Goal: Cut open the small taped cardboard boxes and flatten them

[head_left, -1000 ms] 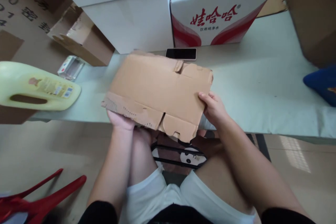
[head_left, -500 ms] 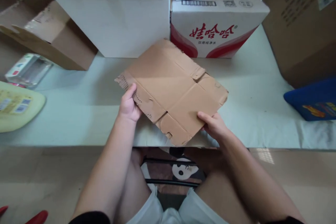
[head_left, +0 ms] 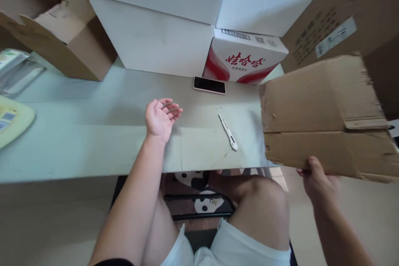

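A flattened cardboard box (head_left: 311, 112) is raised at the right, over the table's right part and its front edge. My right hand (head_left: 321, 183) grips its lower edge, thumb on the near face. My left hand (head_left: 163, 118) is above the table, palm up, fingers apart and a little curled, with nothing in it. Right of my left hand, a white utility knife (head_left: 228, 133) lies on the table. Behind the knife lies a phone (head_left: 209, 85) with a dark screen, close to the boxes.
White boxes (head_left: 152, 37) are stacked at the back, beside a red-and-white carton (head_left: 240, 61). An open cardboard box (head_left: 75, 41) stands at the left, near a clear plastic package (head_left: 18, 72) and a pale yellow object (head_left: 15, 120). A large brown carton (head_left: 330, 20) stands at the right.
The flattened cardboard has swung to the right in my right hand. My left hand has let go of it. The knife and phone have come into sight, and the view has shifted.
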Available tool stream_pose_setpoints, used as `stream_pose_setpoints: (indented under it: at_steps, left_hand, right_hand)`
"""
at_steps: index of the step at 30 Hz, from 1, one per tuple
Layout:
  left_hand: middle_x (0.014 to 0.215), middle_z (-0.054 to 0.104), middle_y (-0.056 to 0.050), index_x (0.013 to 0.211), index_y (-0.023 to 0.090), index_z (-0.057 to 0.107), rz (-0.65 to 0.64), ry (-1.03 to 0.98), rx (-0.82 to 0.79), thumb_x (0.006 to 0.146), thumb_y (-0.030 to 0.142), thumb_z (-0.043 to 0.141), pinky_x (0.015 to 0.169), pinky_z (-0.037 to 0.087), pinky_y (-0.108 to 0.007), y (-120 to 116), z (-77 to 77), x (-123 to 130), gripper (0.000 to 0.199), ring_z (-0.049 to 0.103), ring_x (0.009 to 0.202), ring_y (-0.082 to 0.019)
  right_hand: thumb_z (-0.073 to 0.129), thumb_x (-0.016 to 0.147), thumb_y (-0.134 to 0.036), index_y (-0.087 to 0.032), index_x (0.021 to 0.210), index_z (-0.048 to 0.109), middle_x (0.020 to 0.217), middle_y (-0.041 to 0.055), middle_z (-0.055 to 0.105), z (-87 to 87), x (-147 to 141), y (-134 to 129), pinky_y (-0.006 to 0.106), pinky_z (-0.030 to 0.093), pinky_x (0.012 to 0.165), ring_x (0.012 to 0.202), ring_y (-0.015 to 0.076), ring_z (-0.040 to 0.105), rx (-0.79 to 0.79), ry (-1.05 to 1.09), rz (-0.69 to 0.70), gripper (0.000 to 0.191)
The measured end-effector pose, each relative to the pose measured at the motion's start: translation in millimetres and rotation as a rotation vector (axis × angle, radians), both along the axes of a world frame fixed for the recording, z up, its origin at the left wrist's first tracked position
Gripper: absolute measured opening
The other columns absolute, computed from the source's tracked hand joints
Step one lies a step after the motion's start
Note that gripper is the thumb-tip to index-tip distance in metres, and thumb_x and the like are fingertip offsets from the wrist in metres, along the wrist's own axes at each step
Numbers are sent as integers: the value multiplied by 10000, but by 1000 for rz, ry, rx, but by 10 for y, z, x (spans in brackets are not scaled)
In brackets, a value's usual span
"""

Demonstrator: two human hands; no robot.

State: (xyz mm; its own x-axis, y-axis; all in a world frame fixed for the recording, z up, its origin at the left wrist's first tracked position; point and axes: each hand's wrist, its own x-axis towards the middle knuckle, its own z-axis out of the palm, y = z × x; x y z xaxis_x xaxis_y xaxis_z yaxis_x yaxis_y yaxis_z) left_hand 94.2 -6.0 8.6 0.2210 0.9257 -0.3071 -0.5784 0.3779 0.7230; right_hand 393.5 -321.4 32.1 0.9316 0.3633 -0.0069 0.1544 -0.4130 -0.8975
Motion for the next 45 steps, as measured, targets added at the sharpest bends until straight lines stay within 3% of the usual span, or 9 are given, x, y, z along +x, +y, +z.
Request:
stream_pose_setpoints:
  at_steps: [5,13,20,28,32,35,37,40,45]
  left_hand:
    - [688,612,-50,749,202,586,5,-42,-1,810,531,515,644,493,-317,15,34,7,342,621,611,-186]
    - [635,577,-38,710,196,582,58,-106,-23,821,484,475,594,467,-282,90,94,-120,327,554,560,-152]
    - [630,549,-24,707,193,571,148,-219,-44,804,476,495,594,458,-270,153,204,-577,308,542,561,-142]
    - [621,483,14,693,188,541,389,-414,-171,803,444,466,574,412,-249,151,202,-1225,288,473,507,-102]
    - [585,436,27,660,185,523,498,-468,-201,807,401,445,553,375,-248,199,202,-1399,273,424,474,-93]
    - [568,426,22,634,184,512,514,-484,-228,818,375,408,549,360,-254,246,218,-1446,286,411,462,-95]
    - [568,426,19,632,184,512,516,-482,-246,822,372,398,553,357,-257,269,225,-1451,291,406,462,-97]
    - [573,425,18,639,187,511,503,-464,-255,819,368,403,554,349,-259,283,221,-1443,277,399,467,-102]
    - [625,419,28,656,204,462,712,-290,-206,829,318,440,633,373,-252,253,132,-1457,208,444,553,-108]
  right_hand:
    - [672,731,-385,-223,677,591,581,28,585,208,370,262,347,560,501,527,209,622,-105,-209,-208,189]
    - [660,765,-117,-226,762,527,690,16,613,500,960,1955,293,599,756,749,157,695,-28,-16,56,172]
    - [691,720,-107,-171,857,620,735,32,699,352,-133,2656,282,592,714,678,130,680,-117,50,543,166]
    - [716,702,-199,-234,1061,682,822,28,735,233,-2110,3912,428,568,855,758,197,681,-143,-261,1205,362]
    - [625,758,-185,-267,1321,580,1311,118,626,303,-3182,4545,508,507,1017,1127,286,657,17,-746,1403,571]
    - [634,764,-183,-211,1193,662,1565,111,370,391,-3733,4956,605,345,1160,1461,398,359,57,-909,1431,430]
    - [613,799,-213,-173,1118,681,1573,99,359,443,-3923,5150,661,270,1169,1496,445,255,-6,-941,1443,329]
    - [496,850,-191,-135,1134,671,1426,101,535,481,-3958,5228,663,283,1141,1430,408,383,-63,-965,1429,339]
    - [536,795,-158,-200,970,735,1157,74,720,502,-3526,4664,574,439,1095,1263,333,594,126,-893,1345,268]
